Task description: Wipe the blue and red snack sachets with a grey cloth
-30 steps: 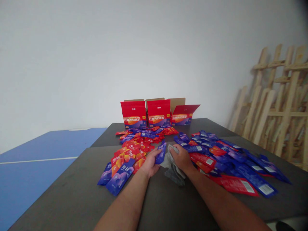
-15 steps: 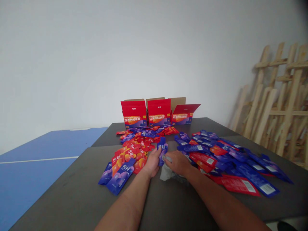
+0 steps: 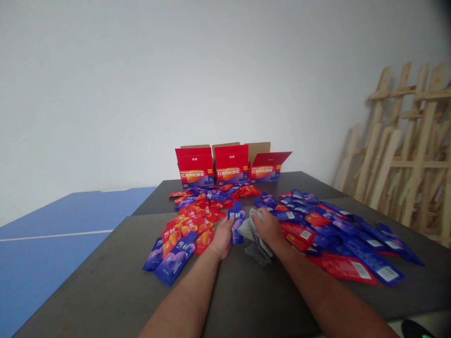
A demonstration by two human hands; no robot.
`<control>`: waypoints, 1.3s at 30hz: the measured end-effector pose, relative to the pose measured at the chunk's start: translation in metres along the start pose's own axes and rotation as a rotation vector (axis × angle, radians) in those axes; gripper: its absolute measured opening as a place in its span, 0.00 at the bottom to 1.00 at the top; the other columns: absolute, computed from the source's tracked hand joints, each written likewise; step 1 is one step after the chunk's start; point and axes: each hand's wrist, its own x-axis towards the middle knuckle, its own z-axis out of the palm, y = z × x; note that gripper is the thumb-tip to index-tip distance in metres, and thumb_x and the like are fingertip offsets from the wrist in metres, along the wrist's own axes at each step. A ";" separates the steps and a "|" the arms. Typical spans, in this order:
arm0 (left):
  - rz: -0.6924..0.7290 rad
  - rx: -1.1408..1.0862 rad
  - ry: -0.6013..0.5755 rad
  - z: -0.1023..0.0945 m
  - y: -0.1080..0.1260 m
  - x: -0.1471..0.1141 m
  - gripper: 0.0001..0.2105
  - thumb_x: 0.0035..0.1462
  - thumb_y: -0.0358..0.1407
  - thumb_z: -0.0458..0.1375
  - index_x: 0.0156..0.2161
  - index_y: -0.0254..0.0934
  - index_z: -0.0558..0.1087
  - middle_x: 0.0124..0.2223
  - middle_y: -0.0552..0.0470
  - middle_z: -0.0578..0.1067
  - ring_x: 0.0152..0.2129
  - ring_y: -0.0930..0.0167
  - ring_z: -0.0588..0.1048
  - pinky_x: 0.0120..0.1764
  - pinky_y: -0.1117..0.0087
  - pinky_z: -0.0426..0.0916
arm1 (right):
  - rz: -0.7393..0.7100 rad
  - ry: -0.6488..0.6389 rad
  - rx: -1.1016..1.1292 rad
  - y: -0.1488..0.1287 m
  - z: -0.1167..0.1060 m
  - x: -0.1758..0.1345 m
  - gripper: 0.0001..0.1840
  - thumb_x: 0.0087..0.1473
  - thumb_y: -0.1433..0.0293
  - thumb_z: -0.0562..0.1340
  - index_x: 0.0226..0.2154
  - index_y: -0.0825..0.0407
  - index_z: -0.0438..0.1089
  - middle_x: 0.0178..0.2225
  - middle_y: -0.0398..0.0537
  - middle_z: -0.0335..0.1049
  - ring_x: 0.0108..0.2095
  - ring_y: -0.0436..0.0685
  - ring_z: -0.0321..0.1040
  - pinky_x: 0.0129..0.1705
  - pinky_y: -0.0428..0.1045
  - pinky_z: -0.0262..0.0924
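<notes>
My left hand (image 3: 223, 238) is closed on the left edge of a purple-blue pouch (image 3: 238, 226), whose printed front faces me. Just right of it, my right hand (image 3: 269, 228) grips a crumpled grey cloth (image 3: 254, 233) that hangs down toward the table. The cloth is beside the pouch; whether they touch I cannot tell. Left of my left hand lie red pouches (image 3: 192, 221) in a loose row, with two blue pouches (image 3: 176, 258) at the near end. A heap of blue and red pouches (image 3: 327, 225) spreads to the right of my right hand.
Three open red cartons (image 3: 230, 164) stand at the back of the dark table (image 3: 116, 277), with more mixed pouches (image 3: 214, 193) before them. On the left is a blue table (image 3: 70, 225) with a white line. Wooden frames (image 3: 416, 155) lean against the wall at right.
My right hand has drawn the cloth off the pouch, moving it up and slightly right. More of the pouch's front shows. My left hand still holds it in about the same place.
</notes>
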 end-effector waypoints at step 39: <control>0.026 0.306 -0.123 0.003 -0.011 -0.003 0.26 0.53 0.61 0.46 0.34 0.37 0.63 0.19 0.52 0.72 0.11 0.72 0.68 0.15 0.75 0.57 | 0.132 0.108 0.190 0.005 -0.049 0.028 0.21 0.62 0.58 0.45 0.40 0.54 0.66 0.36 0.54 0.72 0.37 0.58 0.68 0.39 0.49 0.58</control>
